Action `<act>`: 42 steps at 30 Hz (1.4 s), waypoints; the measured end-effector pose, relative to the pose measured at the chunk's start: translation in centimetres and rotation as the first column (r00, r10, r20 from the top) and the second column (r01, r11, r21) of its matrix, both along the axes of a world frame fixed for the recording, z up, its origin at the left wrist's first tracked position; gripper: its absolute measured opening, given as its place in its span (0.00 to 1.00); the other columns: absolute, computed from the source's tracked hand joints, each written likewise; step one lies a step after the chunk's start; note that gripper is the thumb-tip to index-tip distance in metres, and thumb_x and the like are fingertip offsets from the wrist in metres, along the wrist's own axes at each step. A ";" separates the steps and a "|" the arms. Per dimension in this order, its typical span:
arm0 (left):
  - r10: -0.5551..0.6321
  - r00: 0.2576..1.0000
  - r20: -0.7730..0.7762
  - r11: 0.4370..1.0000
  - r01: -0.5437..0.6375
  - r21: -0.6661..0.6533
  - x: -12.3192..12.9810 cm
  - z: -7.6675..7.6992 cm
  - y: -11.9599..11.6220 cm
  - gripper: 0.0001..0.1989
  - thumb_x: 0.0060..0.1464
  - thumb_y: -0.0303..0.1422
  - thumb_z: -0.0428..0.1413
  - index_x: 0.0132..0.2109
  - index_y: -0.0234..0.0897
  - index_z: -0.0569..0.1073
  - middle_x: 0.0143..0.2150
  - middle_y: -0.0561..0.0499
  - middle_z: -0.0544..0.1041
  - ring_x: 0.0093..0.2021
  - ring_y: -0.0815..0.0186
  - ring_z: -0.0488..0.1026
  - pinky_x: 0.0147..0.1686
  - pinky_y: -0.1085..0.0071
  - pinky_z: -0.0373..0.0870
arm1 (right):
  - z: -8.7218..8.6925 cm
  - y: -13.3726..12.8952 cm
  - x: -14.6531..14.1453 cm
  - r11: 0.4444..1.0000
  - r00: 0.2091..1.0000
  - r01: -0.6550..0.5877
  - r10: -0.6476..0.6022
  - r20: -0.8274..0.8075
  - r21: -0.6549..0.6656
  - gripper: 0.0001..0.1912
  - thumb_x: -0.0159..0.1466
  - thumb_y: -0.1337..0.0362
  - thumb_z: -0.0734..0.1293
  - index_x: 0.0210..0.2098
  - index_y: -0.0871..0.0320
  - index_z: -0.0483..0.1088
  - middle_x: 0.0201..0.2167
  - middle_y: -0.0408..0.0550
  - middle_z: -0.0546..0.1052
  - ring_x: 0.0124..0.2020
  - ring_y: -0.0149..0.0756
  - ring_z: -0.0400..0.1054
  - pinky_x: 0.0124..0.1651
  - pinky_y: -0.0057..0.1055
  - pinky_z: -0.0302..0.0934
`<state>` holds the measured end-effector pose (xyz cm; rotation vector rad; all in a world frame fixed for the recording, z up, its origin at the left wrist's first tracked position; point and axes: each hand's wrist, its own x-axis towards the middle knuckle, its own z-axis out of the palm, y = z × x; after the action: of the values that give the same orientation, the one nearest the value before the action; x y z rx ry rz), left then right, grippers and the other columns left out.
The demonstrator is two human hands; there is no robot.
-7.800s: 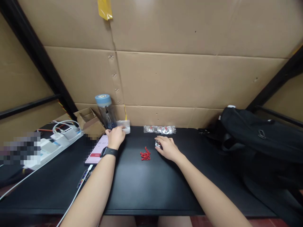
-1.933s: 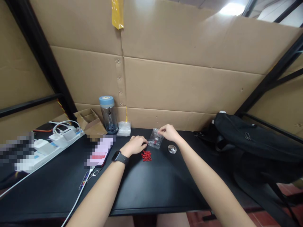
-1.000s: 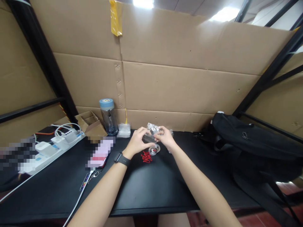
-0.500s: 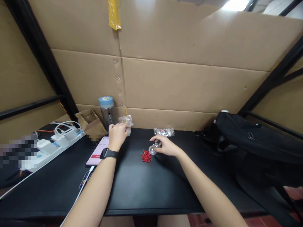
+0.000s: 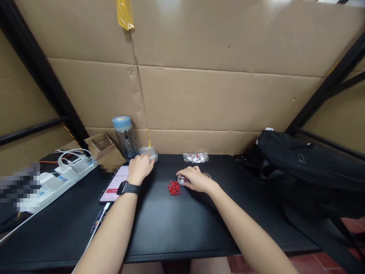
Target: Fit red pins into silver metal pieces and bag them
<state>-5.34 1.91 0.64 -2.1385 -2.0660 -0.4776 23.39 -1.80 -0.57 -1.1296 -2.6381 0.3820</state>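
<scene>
My right hand [image 5: 196, 179] is curled over a shiny round metal disc [image 5: 181, 179], its fingertips at the disc's rim. A second round piece [image 5: 208, 175] partly shows behind this hand. Just left of the disc lies a small pile of red cord loops [image 5: 174, 188] on the black tabletop. My left hand [image 5: 140, 167], with a black watch at the wrist, rests palm down at the front edge of a clear plastic bag [image 5: 148, 151]. Its fingers reach out onto the bag, and their tips are partly hidden.
A clear packet of metal discs [image 5: 196, 158] lies by the cardboard wall [image 5: 199, 99]. At left stand a blue-lidded bottle [image 5: 125, 139], an open carton [image 5: 106, 150], a phone [image 5: 115, 184] and a power strip [image 5: 65, 179]. A black backpack [image 5: 308, 171] fills the right side.
The plastic bag at my left hand has gone from raised to lying lower on the table. My right hand has come down over the disc, and a round piece now shows behind it.
</scene>
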 end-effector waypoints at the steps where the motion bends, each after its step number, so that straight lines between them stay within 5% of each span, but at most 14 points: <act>1: -0.001 1.000 0.015 1.000 0.001 0.028 0.2 0.2 -0.1 0.19 0.62 0.39 0.48 0.50 0.36 0.78 0.48 0.36 0.81 0.48 0.48 0.77 0.45 0.59 0.70 | 0.0 0.0 0.1 1.000 1.000 -0.004 0.004 -0.019 0.008 0.21 0.65 0.67 0.68 0.57 0.48 0.68 0.51 0.50 0.77 0.55 0.46 0.67 0.57 0.44 0.52; 5: -0.233 0.928 0.292 0.972 0.223 0.069 2.4 0.6 -0.5 0.13 0.60 0.35 0.52 0.47 0.39 0.79 0.46 0.44 0.82 0.45 0.56 0.79 0.47 0.64 0.72 | 0.7 -0.1 0.2 0.999 0.974 0.005 0.005 -0.228 0.042 0.20 0.67 0.66 0.66 0.58 0.50 0.66 0.55 0.51 0.76 0.56 0.43 0.67 0.60 0.43 0.55; 9: -0.492 0.551 0.675 0.771 0.636 0.043 6.0 0.3 -1.4 0.14 0.59 0.37 0.56 0.49 0.38 0.78 0.46 0.47 0.83 0.44 0.61 0.79 0.46 0.67 0.74 | 1.6 -0.6 0.3 0.994 0.865 0.087 -0.043 -0.499 0.066 0.19 0.66 0.62 0.67 0.56 0.53 0.67 0.52 0.51 0.77 0.52 0.42 0.71 0.56 0.38 0.63; 12: -0.528 0.443 0.725 0.719 0.688 0.104 8.1 0.1 -2.4 0.10 0.58 0.34 0.56 0.44 0.38 0.79 0.42 0.49 0.83 0.41 0.62 0.79 0.44 0.69 0.73 | 1.8 -1.2 0.2 0.991 0.805 0.121 -0.066 -0.590 0.054 0.18 0.62 0.63 0.69 0.52 0.53 0.70 0.48 0.49 0.78 0.47 0.40 0.73 0.53 0.37 0.67; 18: -0.583 0.473 0.660 0.747 0.632 0.206 9.4 -0.4 -3.4 0.07 0.54 0.27 0.55 0.34 0.36 0.80 0.34 0.53 0.82 0.36 0.64 0.78 0.42 0.72 0.71 | 1.4 -1.5 0.2 0.995 0.713 0.103 -0.075 -0.697 -0.001 0.19 0.57 0.65 0.71 0.48 0.54 0.70 0.43 0.48 0.79 0.45 0.40 0.75 0.48 0.36 0.71; 24: -0.588 0.563 0.581 0.787 0.564 0.250 9.1 -0.5 -3.2 0.05 0.53 0.29 0.58 0.34 0.37 0.80 0.33 0.52 0.82 0.34 0.66 0.77 0.40 0.72 0.69 | 1.4 -1.0 1.0 0.995 0.726 0.095 -0.052 -0.686 0.026 0.23 0.53 0.68 0.72 0.48 0.55 0.68 0.42 0.48 0.79 0.42 0.39 0.76 0.43 0.33 0.70; 28: -0.656 0.653 0.379 0.745 0.639 0.191 7.8 0.3 -2.7 0.04 0.52 0.29 0.60 0.33 0.39 0.80 0.36 0.52 0.82 0.38 0.64 0.76 0.45 0.69 0.67 | 2.6 -0.4 3.2 0.978 0.789 0.181 -0.079 -0.610 0.107 0.26 0.53 0.68 0.72 0.51 0.54 0.69 0.44 0.47 0.80 0.43 0.39 0.75 0.45 0.33 0.68; 31: -0.723 0.643 0.255 0.676 0.733 0.070 6.5 0.8 -2.4 0.03 0.50 0.30 0.61 0.31 0.41 0.81 0.41 0.53 0.81 0.42 0.63 0.75 0.47 0.68 0.65 | 3.3 0.1 5.9 0.967 0.880 0.220 -0.139 -0.454 0.130 0.24 0.53 0.68 0.71 0.50 0.53 0.72 0.44 0.46 0.80 0.42 0.38 0.75 0.47 0.32 0.66; 38: -0.732 0.657 0.181 0.640 0.754 -0.147 5.1 0.8 -2.3 0.01 0.46 0.33 0.64 0.29 0.46 0.82 0.45 0.53 0.80 0.46 0.60 0.73 0.49 0.66 0.62 | 2.0 1.5 9.6 0.958 0.958 0.220 -0.247 -0.144 -0.182 0.23 0.48 0.70 0.73 0.45 0.55 0.77 0.37 0.45 0.82 0.38 0.38 0.77 0.45 0.30 0.67; 42: -0.720 0.662 0.209 0.656 0.747 -0.103 6.5 0.2 -2.8 0.11 0.55 0.32 0.58 0.44 0.47 0.80 0.47 0.53 0.79 0.48 0.62 0.74 0.50 0.67 0.62 | 1.4 1.9 9.7 0.938 0.962 0.201 -0.244 -0.125 -0.281 0.25 0.47 0.70 0.75 0.46 0.56 0.77 0.39 0.46 0.83 0.40 0.39 0.77 0.47 0.30 0.69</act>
<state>1.19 -0.86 0.89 -3.1133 -1.2044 -0.5487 33.06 0.06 0.79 -1.4000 -2.3378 0.7637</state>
